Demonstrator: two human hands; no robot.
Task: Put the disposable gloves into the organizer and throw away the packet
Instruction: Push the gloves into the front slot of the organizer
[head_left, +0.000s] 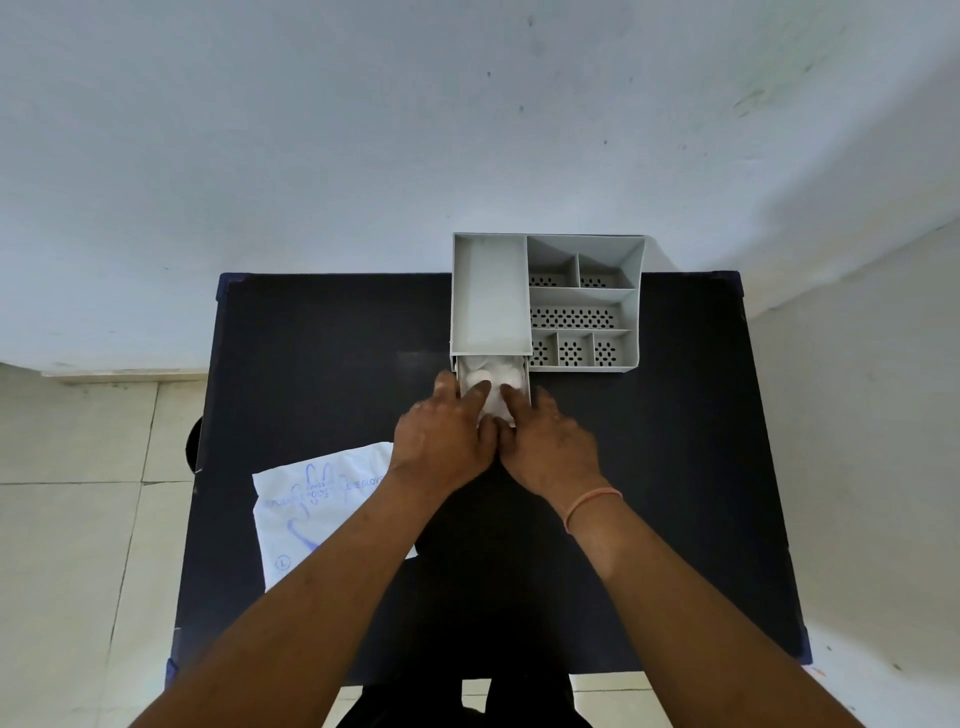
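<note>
A person stands at the near side of a dark table (322, 364) and looks down on it. At the far side of the table, a little to the right, there is a grey organizer (545, 301) with several compartments; the ones on its right side have floors with small holes. From under its long left compartment a drawer (525, 387) is pulled out toward the person, and the disposable gloves (493, 374) lie inside it as a white crumpled bundle.

Both hands are at this drawer, close together and touching each other at the thumbs. The left hand (444, 441) has its fingers half spread, with the index finger pressing down on the gloves and one finger on the left wall of the drawer. The right hand (550, 447) is also loosely spread, with its fingertips on the gloves at the right part of the drawer. Neither hand closes around anything (they press more than they grip). On the right wrist there is a thin pink band (592, 506).

The packet (322, 509), white with blue print, lies flat on the near left part of the table, partly under the left forearm, well apart from the organizer.
</note>
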